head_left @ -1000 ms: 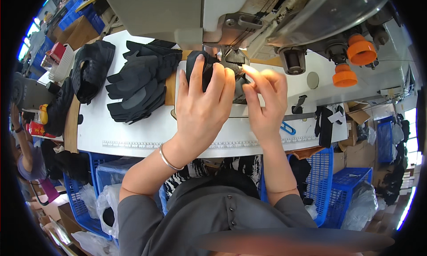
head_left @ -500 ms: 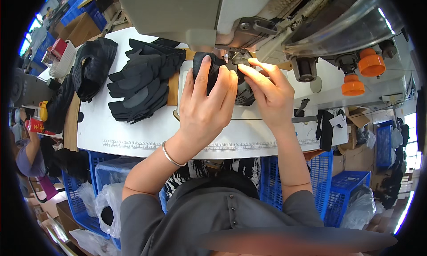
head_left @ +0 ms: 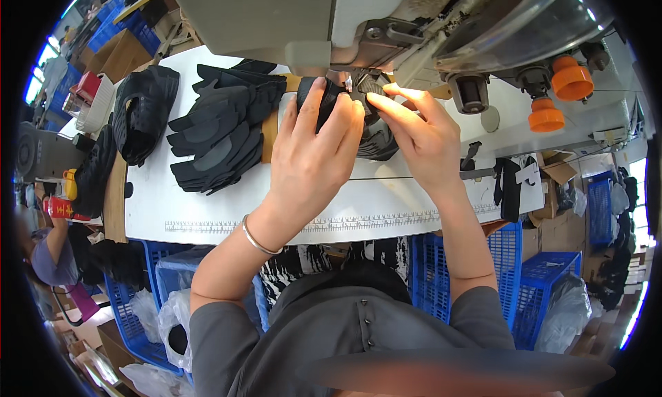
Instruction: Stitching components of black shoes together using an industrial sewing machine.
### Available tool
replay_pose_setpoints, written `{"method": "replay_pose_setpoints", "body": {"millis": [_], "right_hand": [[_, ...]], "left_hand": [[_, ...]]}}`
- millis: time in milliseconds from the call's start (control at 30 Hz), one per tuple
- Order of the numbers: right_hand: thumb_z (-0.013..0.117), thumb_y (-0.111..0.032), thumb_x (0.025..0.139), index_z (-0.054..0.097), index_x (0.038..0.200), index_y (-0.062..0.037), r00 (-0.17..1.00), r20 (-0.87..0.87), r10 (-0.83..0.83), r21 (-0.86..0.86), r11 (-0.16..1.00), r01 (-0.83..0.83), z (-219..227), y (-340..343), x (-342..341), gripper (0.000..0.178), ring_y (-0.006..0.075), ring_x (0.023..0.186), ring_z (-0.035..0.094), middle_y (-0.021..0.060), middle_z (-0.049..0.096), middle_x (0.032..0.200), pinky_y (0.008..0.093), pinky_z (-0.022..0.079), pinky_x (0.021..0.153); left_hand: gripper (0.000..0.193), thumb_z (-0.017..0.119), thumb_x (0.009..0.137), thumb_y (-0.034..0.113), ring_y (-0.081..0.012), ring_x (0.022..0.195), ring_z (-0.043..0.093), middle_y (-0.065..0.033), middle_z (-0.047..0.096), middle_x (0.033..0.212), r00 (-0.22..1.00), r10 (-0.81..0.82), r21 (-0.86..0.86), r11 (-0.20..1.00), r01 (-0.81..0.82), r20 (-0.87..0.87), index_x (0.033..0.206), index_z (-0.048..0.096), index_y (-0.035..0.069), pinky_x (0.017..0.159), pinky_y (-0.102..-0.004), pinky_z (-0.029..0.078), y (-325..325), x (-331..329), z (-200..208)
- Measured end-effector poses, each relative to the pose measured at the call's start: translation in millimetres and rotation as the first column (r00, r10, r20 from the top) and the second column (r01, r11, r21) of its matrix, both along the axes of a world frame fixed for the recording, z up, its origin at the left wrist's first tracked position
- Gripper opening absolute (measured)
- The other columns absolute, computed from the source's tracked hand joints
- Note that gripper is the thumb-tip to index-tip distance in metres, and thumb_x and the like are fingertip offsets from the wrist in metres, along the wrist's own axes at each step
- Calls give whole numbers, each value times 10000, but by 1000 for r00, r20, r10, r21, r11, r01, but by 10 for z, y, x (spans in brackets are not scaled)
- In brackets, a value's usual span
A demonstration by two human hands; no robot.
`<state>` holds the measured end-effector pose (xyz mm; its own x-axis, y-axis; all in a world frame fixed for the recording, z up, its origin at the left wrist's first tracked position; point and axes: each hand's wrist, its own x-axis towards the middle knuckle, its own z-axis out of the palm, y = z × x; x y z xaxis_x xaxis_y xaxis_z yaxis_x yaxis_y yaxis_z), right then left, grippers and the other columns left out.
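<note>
A black fabric shoe upper [head_left: 378, 140] lies beneath the needle area of a sewing machine [head_left: 345, 35]. My left hand [head_left: 312, 149] presses on its left side, index finger stretched along the fabric and the other fingers bent together. My right hand [head_left: 426, 131] pinches the upper's right edge between thumb and fingertips, close to the lit needle. Both hands partly hide the piece and the exact stitching spot. Left of my left hand, several black shoe pieces [head_left: 224, 125] lie in overlapping stacks on the white table [head_left: 276, 211].
Black shoes [head_left: 143, 114] stand at the table's left end, beside a white basket [head_left: 96, 104]. A printed ruler strip [head_left: 207, 227] runs along the front edge. Orange knobs [head_left: 572, 78] hang from the machine at right. Blue crates [head_left: 545, 297] flank my lap. Another person's arm [head_left: 56, 242] shows far left.
My view has shifted slightly, so the table sits a little differently. Both hands remain on the shoe upper near the needle, with only small finger movements.
</note>
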<state>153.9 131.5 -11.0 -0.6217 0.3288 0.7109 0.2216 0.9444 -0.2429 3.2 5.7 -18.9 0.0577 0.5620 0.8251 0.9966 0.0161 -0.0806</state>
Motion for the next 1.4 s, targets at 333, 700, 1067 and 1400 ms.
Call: {"method": "replay_pose_setpoints", "body": {"millis": [333, 700, 1067, 1400], "right_hand": [[803, -119, 838, 790, 1161, -209, 999, -17, -40, 38, 998, 40, -3, -44, -11, 335, 166, 836, 699, -9, 726, 1049, 313, 572, 662], [782, -64, 888, 799, 1160, -162, 999, -24, -31, 97, 995, 34, -6, -123, -41, 290, 128, 701, 662, -4, 670, 1114, 284, 540, 598], [817, -99, 823, 778, 1163, -176, 996, -38, -80, 124, 989, 85, -24, -156, -70, 351, 160, 784, 691, 0, 698, 1115, 300, 566, 642], [768, -129, 924, 789, 1178, -152, 997, 23, -80, 109, 991, 77, 42, -124, -101, 256, 156, 748, 704, 12, 692, 1147, 293, 564, 652]], "left_hand": [[370, 729, 778, 35, -373, 1221, 635, -120, 634, 1189, 995, -86, -103, 991, 90, 41, 1145, 700, -1, 1012, -528, 544, -53, -138, 86], [387, 791, 753, 27, -347, 1201, 662, -86, 668, 1169, 979, -197, -128, 971, 201, 46, 1136, 734, 25, 1055, -492, 547, -56, -368, 161], [304, 791, 794, 50, -314, 1143, 696, -67, 712, 1135, 958, -273, -62, 958, 279, 86, 1096, 756, 52, 981, -444, 579, -43, -464, 156], [180, 775, 815, 53, -268, 1087, 716, -48, 723, 1072, 926, -305, -24, 948, 318, 222, 994, 758, 64, 861, -352, 613, 33, -512, 112]]}}
